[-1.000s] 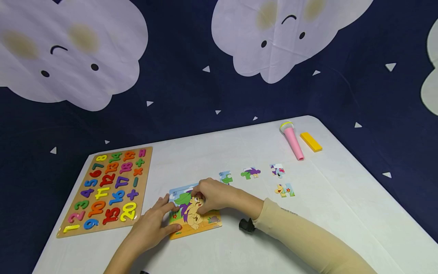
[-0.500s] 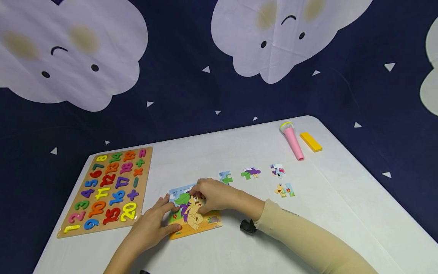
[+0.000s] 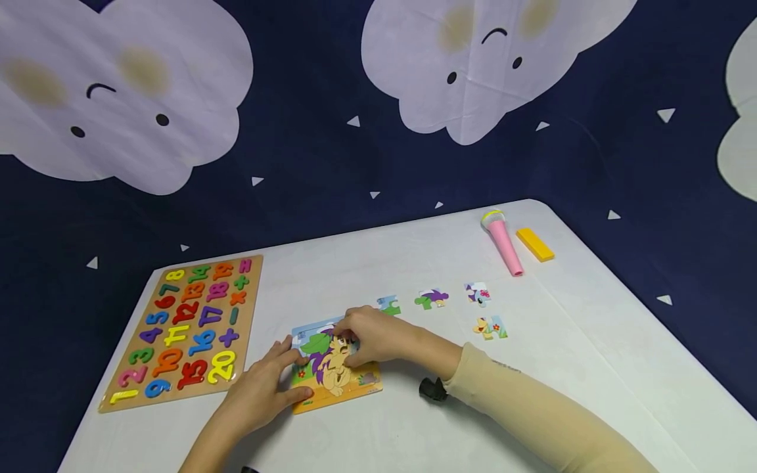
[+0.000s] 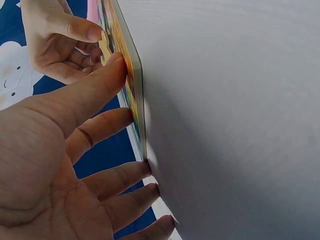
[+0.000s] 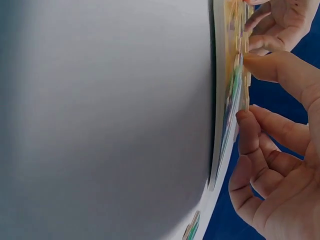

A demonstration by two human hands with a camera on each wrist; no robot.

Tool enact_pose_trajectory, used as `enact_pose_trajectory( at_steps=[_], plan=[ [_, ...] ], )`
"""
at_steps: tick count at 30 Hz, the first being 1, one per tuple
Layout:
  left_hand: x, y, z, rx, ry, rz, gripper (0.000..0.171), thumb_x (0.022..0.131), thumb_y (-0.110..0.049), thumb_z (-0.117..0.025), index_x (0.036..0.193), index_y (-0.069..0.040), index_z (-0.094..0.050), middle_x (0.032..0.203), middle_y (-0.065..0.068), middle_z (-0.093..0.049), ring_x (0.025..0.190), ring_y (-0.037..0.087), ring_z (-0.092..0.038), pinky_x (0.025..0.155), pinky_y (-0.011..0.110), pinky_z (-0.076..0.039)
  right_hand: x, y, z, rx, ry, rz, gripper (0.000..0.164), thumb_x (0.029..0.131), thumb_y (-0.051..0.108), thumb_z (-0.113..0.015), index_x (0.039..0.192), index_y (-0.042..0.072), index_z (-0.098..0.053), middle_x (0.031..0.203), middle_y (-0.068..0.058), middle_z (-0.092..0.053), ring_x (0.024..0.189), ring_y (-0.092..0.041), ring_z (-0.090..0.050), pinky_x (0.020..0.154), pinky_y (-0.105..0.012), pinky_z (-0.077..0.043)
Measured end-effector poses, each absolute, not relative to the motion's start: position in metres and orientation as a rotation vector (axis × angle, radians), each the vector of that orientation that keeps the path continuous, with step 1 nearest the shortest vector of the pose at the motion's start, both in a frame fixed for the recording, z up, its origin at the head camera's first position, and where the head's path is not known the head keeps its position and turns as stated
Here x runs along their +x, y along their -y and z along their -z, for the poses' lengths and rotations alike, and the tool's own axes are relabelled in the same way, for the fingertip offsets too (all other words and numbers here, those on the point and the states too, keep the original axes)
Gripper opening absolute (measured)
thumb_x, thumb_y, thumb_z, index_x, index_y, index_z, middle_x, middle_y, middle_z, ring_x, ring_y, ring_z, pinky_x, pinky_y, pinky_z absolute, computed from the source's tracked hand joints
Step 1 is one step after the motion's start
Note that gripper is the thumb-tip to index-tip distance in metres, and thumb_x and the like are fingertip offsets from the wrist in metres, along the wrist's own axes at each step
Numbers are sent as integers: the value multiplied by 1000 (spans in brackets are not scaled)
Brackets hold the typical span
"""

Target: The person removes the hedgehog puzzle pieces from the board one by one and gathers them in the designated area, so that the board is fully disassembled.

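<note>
A small jigsaw puzzle point(image 3: 337, 399) with a cartoon hedgehog lies at the table's front middle. My left hand point(image 3: 266, 387) rests at its left side, thumb and index fingertip on the picture, with the other fingertips reaching the table in the left wrist view. Over the puzzle's upper right part, my right hand point(image 3: 378, 336) pinches a puzzle piece point(image 5: 246, 92) between thumb and fingers. That piece stands slightly raised off the board, its pale wooden edge showing in the left wrist view. My right fingers cover part of the hedgehog picture.
Loose puzzle pieces point(image 3: 432, 299) lie beyond and right of the puzzle. A wooden number board point(image 3: 245, 315) is at the left. At the back right are a pink toy microphone point(image 3: 504, 246) and a yellow block point(image 3: 535, 244). A cloud-patterned curtain point(image 3: 307, 164) hangs behind the table.
My right hand, still pinching the piece, has shifted very slightly to the right over the puzzle. The left hand stays in place on the puzzle's left side.
</note>
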State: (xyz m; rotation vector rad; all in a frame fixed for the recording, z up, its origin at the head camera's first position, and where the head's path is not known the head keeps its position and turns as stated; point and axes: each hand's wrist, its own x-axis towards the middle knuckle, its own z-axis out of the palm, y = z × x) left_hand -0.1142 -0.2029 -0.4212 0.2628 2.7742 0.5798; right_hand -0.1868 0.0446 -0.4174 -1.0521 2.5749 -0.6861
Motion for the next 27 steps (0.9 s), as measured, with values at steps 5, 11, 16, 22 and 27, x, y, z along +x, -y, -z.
enact_pose_trajectory(
  at_steps=[5,11,16,22,27],
  plan=[
    [-114,202,421,255,-2771,-582,45,86,-40,-90,125,-27,-74,170,22,-40,158,50,-33,113,82,-37,-189,-51,418,-1029,-2565,756,47,88,25,-90,130,8,-77,97,1,-67,86,-8,-54,76,-20,-48],
    [-115,202,421,256,-2769,-590,44,86,-40,-90,124,-27,-74,170,22,-41,159,51,-34,114,82,-36,-189,-62,417,-990,-2566,786,43,88,23,-90,126,8,-78,101,1,-70,91,-11,-59,82,-20,-51],
    [-114,201,422,250,-2770,-592,44,85,-37,-91,123,-26,-75,170,23,-41,158,51,-33,115,82,-35,-189,-76,415,-986,-2591,793,45,86,23,-90,127,8,-78,99,0,-70,89,-12,-59,85,-25,-50],
    [-114,201,421,246,-2776,-590,42,85,-38,-91,122,-26,-74,170,22,-41,158,50,-33,115,82,-34,-189,-98,413,-992,-2627,807,45,85,22,-90,126,8,-79,98,1,-70,89,-12,-58,91,-32,-48],
    [-114,201,420,252,-2781,-586,41,85,-40,-91,121,-27,-74,169,22,-41,158,51,-34,115,81,-35,-187,-116,412,-945,-2649,829,47,84,21,-91,126,6,-78,102,0,-72,92,-14,-61,87,-28,-53]
  ],
)
